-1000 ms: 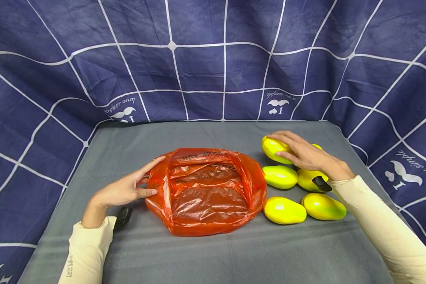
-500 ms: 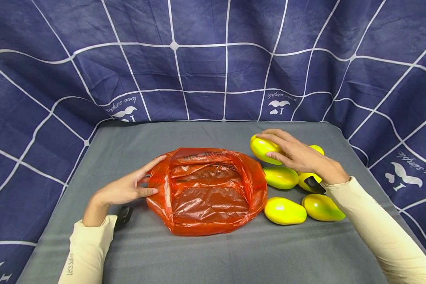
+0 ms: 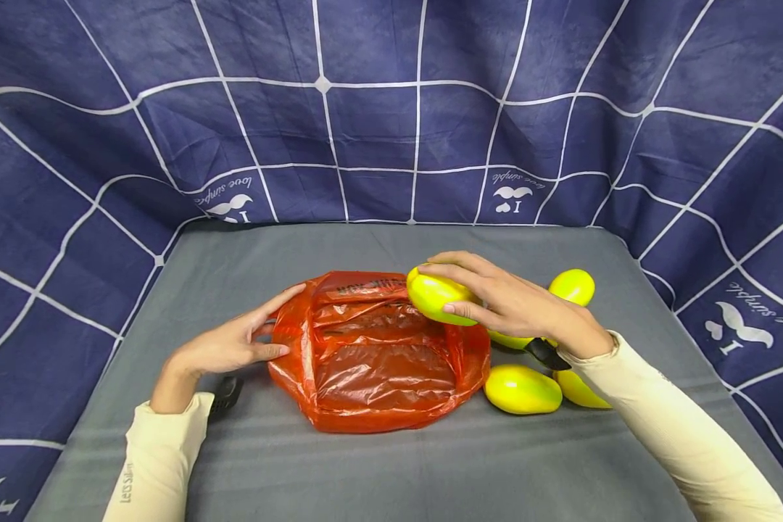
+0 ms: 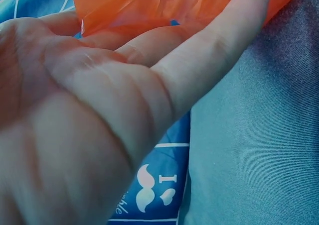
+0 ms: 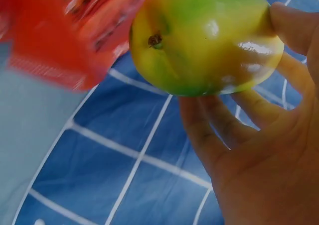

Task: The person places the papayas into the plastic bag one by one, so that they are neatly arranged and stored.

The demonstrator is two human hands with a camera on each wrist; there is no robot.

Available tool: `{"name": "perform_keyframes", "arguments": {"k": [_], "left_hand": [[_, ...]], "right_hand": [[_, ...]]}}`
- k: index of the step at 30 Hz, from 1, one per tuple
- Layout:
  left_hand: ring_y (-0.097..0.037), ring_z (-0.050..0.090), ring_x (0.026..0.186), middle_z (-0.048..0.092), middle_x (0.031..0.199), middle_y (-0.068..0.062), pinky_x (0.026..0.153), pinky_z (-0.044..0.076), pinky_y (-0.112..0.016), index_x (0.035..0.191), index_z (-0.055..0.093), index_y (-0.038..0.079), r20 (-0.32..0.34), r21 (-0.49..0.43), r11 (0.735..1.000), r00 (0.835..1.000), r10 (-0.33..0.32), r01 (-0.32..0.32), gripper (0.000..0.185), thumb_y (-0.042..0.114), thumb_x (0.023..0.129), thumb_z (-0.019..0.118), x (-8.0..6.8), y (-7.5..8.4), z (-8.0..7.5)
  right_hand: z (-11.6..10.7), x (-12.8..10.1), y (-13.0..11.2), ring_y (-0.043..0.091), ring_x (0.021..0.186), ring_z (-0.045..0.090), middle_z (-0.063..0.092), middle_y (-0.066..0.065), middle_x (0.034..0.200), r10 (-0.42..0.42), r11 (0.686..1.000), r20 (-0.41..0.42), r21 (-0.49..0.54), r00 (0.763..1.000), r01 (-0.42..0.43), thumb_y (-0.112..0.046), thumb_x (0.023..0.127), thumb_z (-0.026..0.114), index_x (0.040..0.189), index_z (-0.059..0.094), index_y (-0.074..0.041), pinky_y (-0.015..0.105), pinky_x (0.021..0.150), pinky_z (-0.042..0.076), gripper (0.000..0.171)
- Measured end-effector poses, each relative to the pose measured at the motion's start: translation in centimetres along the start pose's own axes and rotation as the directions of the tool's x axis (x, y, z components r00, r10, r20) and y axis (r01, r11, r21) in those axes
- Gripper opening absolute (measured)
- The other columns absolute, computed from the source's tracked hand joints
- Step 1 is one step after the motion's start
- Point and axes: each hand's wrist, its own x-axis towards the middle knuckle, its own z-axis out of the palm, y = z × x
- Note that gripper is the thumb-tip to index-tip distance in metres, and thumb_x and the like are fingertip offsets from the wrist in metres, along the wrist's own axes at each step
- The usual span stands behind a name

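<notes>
Mango [image 3: 433, 297] is yellow-green, held off the tabletop [image 3: 391, 464] in the right hand [image 3: 509, 304], fingers and thumb wrapped round it; it hangs over the right-rear rim of the orange plastic bag [image 3: 378, 362]. Right wrist view: stem end of the mango [image 5: 202, 38] faces out, fingers [image 5: 209, 130] curled under it, bag [image 5: 60, 31] blurred just beside it. Bag lies open, mouth up, at tabletop centre. Left hand [image 3: 228, 348] has straight, relaxed fingers resting vs. the bag's left edge, thumb touching the plastic; left wrist view shows a finger [image 4: 214, 60] along the orange film [image 4: 164, 6], not pinching it. Four other mangoes [image 3: 522, 388] lie just right of the bag, partly hidden by the right forearm. Grey cloth covers the tabletop; navy grid-pattern sheet [image 3: 391, 109] hangs behind.
</notes>
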Motion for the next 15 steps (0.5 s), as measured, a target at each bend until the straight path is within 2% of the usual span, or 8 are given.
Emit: {"name": "perform_keyframes", "arguments": {"k": [5,10,15], "left_hand": [[-0.044,0.051,0.129,0.018,0.162,-0.022,0.094,0.055,-0.031,0.163,0.004,0.021,-0.006,0.011,1.000,1.000,0.011,-0.011,0.092,-0.001,0.095,0.063,-0.2,0.1,0.1],[-0.043,0.053,0.126,0.021,0.159,-0.026,0.092,0.056,-0.032,0.163,0.004,0.021,0.001,0.005,1.000,1.000,-0.003,0.003,0.092,-0.001,0.095,0.063,-0.3,0.2,0.1],[-0.042,0.055,0.126,0.019,0.160,-0.025,0.092,0.056,-0.031,0.163,0.004,0.020,-0.005,0.022,1.000,1.000,0.003,-0.002,0.093,0.000,0.095,0.064,-0.1,0.4,0.0]], "right_hand": [[0.7,1.5,-1.6,0.017,0.137,0.040,0.038,-0.002,0.155,-0.042,0.999,0.043,0.022,0.998,0.041,-0.030,0.102,0.057,0.154,0.038,-0.028,0.046,0.111,0.041,0.055],[1.7,2.8,-2.4,0.019,0.135,0.042,0.041,0.001,0.153,-0.084,0.996,0.080,0.016,0.993,0.083,-0.032,0.103,0.056,0.154,0.039,-0.027,0.045,0.111,0.042,0.054],[3.0,4.6,-3.2,0.018,0.136,0.042,0.042,0.001,0.153,-0.142,0.990,0.088,0.004,0.986,0.142,-0.032,0.103,0.054,0.155,0.039,-0.025,0.042,0.112,0.040,0.054]]}}
